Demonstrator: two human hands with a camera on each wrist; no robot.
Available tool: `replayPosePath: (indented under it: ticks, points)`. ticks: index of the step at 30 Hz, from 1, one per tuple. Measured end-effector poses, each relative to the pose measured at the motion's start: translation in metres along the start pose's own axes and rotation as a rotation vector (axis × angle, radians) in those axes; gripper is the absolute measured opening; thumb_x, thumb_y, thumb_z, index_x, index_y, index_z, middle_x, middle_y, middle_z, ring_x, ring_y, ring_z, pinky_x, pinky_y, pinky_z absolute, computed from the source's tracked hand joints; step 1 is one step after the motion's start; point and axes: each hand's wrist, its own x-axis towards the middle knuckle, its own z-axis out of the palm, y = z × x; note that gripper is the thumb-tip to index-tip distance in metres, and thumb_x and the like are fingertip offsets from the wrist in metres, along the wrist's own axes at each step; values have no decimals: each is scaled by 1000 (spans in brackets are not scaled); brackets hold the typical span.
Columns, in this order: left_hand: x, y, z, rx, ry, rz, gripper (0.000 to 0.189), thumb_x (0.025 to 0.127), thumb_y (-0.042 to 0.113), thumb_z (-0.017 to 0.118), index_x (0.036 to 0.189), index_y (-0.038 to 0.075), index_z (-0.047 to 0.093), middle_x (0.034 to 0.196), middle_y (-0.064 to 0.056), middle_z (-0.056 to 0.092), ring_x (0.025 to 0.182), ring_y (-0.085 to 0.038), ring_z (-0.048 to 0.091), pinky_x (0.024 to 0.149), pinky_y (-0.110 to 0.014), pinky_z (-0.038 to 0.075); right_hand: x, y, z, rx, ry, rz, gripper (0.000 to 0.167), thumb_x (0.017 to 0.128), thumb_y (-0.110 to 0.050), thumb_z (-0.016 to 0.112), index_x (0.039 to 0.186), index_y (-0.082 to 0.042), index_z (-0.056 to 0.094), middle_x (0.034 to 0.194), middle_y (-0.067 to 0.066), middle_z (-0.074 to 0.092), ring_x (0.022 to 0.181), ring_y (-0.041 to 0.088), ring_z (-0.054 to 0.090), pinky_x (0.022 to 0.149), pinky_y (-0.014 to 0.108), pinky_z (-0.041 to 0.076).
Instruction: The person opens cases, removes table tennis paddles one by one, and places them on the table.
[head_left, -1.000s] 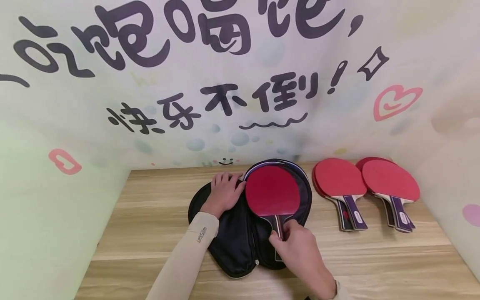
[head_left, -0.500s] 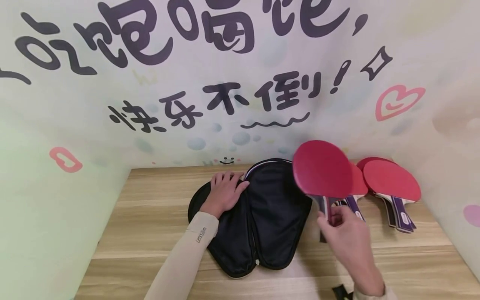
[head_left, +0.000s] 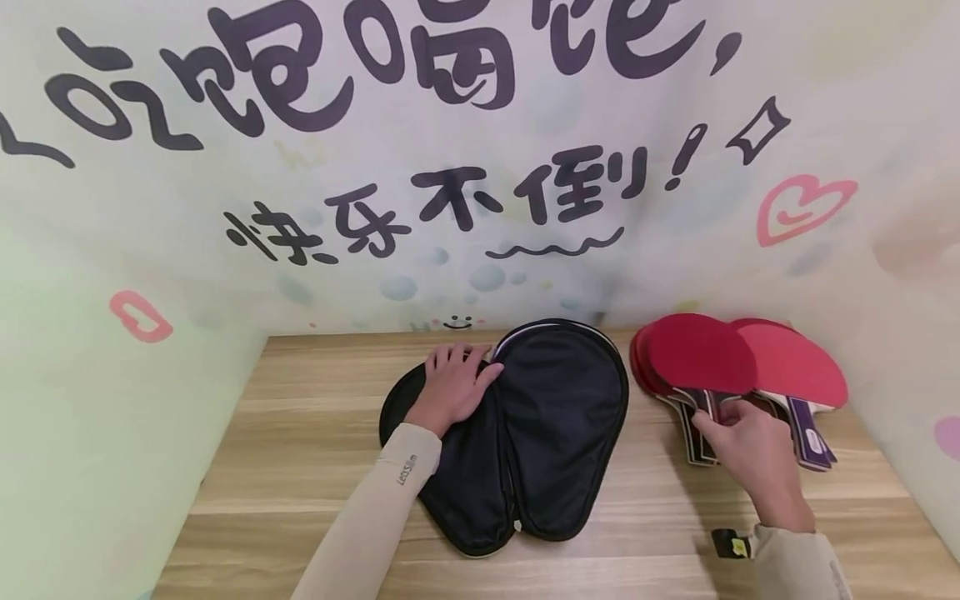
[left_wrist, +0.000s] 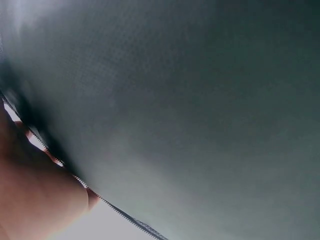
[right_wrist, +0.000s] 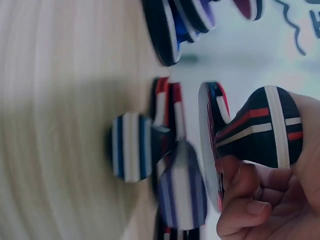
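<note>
My right hand (head_left: 756, 454) grips the dark handle of a red table tennis paddle (head_left: 701, 354), thumb on top. That paddle is over a stack of red paddles (head_left: 642, 367) at the right; in the right wrist view its handle (right_wrist: 270, 125) is raised above two other handles, so a gap shows between them. My left hand (head_left: 452, 390) rests on the left flap of an opened black paddle case (head_left: 562, 433), fingers spread toward its top edge, thumb reaching to the right half. Dark cloth and a zipper edge (left_wrist: 100, 197) fill the left wrist view.
Beside the held paddle lies a second stack of red paddles (head_left: 806, 367) with purple and white handles. Behind the wooden table (head_left: 315, 417) stands a printed wall (head_left: 450, 292). A small black strap piece (head_left: 729, 543) hangs at the right sleeve.
My right hand has lifted the paddle off the case's right half and carried it right, over the nearer paddle stack. The case's right half is now uncovered. The left hand has stayed put.
</note>
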Motion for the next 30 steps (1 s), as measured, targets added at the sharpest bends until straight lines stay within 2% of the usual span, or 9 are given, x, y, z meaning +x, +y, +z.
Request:
replayPosePath:
  ticks: [7, 14, 17, 19, 21, 23, 26, 29, 30]
  points:
    - [0, 1, 0, 4, 3, -4, 64, 105, 66, 25, 158, 31, 36, 156, -8, 38, 142, -37, 28, 125, -58, 14, 4, 5, 3, -25, -50, 1, 34, 90, -32, 67, 87, 1, 70, 73, 12, 70, 63, 23, 59, 53, 30, 40]
    - [-1, 2, 0, 0, 2, -9, 64, 105, 65, 26, 158, 31, 36, 156, -8, 39, 141, -36, 28, 125, -58, 12, 3, 6, -2, -28, -152, 46, 43, 94, -35, 64, 101, 7, 66, 84, 21, 69, 70, 28, 62, 55, 33, 44]
    - [-1, 2, 1, 1, 7, -12, 63, 105, 65, 26, 158, 31, 37, 155, -8, 39, 141, -36, 28, 125, -58, 12, 2, 3, -2, -23, -187, 75, 45, 96, -37, 62, 105, 7, 64, 86, 21, 68, 71, 27, 61, 55, 31, 43]
    - [-1, 2, 2, 5, 7, -14, 63, 105, 64, 26, 158, 31, 37, 155, -8, 39, 141, -36, 28, 125, -58, 12, 1, 1, -2, -24, -205, 77, 44, 97, -37, 60, 105, 7, 62, 84, 20, 67, 71, 27, 60, 55, 31, 41]
    - [-1, 2, 3, 7, 7, -14, 63, 105, 65, 26, 158, 31, 37, 155, -8, 40, 141, -36, 28, 125, -58, 12, 0, -1, -4, -37, -211, 68, 40, 98, -36, 60, 98, 4, 61, 76, 15, 63, 69, 27, 57, 55, 31, 39]
    - [-1, 2, 3, 7, 9, -11, 63, 105, 65, 25, 158, 31, 37, 155, -8, 40, 141, -36, 28, 124, -58, 12, -1, -4, -6, -46, -183, 41, 37, 98, -32, 60, 89, 4, 60, 69, 12, 57, 66, 27, 53, 53, 31, 36]
    - [-1, 2, 3, 6, 15, -9, 64, 105, 65, 25, 157, 30, 37, 155, -8, 40, 141, -37, 28, 124, -58, 12, -1, -11, -7, -57, -71, -12, 37, 96, -25, 62, 70, -1, 52, 59, 9, 47, 60, 26, 47, 51, 31, 31]
    - [0, 2, 3, 13, 20, -10, 64, 105, 65, 25, 157, 31, 37, 155, -7, 41, 140, -36, 28, 124, -58, 12, -1, -24, -7, -9, 41, -97, 29, 94, -16, 62, 73, 3, 58, 65, 14, 54, 64, 29, 50, 53, 35, 36]
    - [-1, 2, 3, 16, 19, -10, 64, 105, 65, 25, 157, 31, 37, 154, -7, 41, 140, -36, 29, 124, -57, 12, -2, -30, -6, 12, 54, -125, 24, 95, -16, 62, 83, 5, 63, 73, 18, 61, 69, 31, 56, 56, 36, 41]
